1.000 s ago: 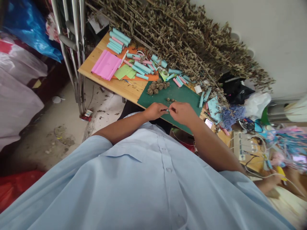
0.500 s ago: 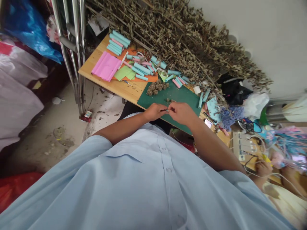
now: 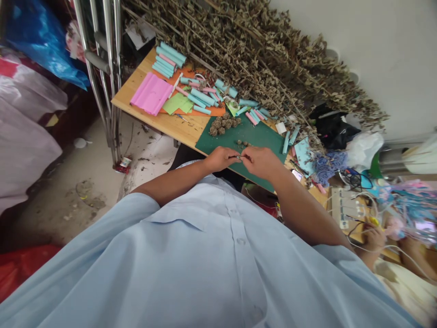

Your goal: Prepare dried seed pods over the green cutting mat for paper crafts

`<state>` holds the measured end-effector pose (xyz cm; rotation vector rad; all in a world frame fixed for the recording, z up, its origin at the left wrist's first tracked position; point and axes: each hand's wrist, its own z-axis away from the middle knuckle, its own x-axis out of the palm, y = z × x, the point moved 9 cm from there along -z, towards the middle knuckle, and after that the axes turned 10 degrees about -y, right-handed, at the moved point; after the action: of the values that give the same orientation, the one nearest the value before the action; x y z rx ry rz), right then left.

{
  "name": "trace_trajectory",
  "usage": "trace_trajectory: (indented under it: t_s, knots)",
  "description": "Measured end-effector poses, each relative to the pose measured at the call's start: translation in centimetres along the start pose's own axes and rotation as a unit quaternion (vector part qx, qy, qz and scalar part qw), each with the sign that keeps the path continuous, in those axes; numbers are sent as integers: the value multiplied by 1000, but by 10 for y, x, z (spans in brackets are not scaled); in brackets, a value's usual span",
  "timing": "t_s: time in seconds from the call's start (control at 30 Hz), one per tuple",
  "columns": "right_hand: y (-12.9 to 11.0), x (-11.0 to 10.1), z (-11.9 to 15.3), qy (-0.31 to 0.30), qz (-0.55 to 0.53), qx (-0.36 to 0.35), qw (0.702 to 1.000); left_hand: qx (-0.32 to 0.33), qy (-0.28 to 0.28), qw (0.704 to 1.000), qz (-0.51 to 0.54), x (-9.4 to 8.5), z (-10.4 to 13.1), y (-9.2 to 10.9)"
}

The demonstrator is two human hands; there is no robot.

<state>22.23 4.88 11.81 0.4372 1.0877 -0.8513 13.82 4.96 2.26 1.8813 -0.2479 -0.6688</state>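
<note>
My left hand (image 3: 220, 159) and my right hand (image 3: 257, 161) meet over the near edge of a green mat (image 3: 262, 136). The fingers of both are pinched together on something small, too tiny to make out. Beyond them on the mat lies a cluster of brown, rough balls (image 3: 221, 124), with a few smaller brown pieces (image 3: 242, 143) just past my fingertips. Blue and pink paper rolls (image 3: 201, 97) are scattered behind the mat. To their left lie a pink paper sheet (image 3: 151, 94) and green paper pieces (image 3: 178, 104).
Bundles of dried leafy stems (image 3: 259, 54) run along the table's back. Metal crutches (image 3: 105, 77) stand at the left. A phone (image 3: 297, 175), blue yarn (image 3: 329, 167) and a power strip (image 3: 341, 207) lie to the right, near another person's hand (image 3: 374, 236).
My right hand has shifted slightly right, and more of the small brown pieces shows beyond it. The other person's hand has moved a little.
</note>
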Motion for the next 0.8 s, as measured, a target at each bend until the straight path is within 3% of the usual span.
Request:
trace_trajectory:
  t_s: [0.53,0.8]
  knots:
    - [1,-5,-15,-58,-38,33,997,31,-3,999,-25,-1,1,8]
    - [-2,-3,-18,-65,1,51,997,-10,-2,999,-46,1,1,-2]
